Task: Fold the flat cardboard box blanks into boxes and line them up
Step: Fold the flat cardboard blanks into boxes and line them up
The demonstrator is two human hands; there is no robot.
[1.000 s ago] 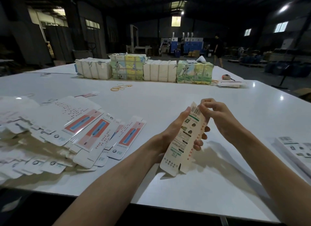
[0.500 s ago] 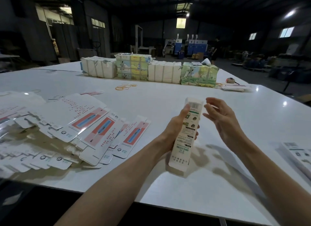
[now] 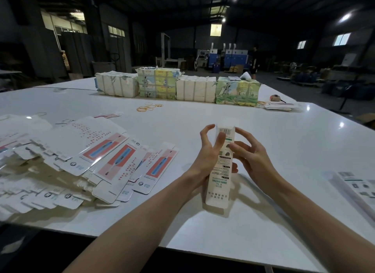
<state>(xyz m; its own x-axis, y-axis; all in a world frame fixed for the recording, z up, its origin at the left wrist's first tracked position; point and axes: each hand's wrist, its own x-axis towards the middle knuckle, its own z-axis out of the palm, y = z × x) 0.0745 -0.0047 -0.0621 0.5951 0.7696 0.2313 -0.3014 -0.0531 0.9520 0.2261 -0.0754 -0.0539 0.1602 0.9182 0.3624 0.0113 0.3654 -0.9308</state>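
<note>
Head view: left hand (image 3: 209, 157) and right hand (image 3: 254, 158) fingers (image 3: 244, 133) grip one box (image 3: 220, 182), four bundles (image 3: 195, 88) beyond.

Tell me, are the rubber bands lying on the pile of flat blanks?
No, the rubber bands lie on the bare table, beyond the flat blanks.

White table (image 3: 263, 130), spread flat box blanks (image 3: 113, 157) left, rubber bands (image 3: 149, 108), bundled stacks (image 3: 176, 85) at back
</note>
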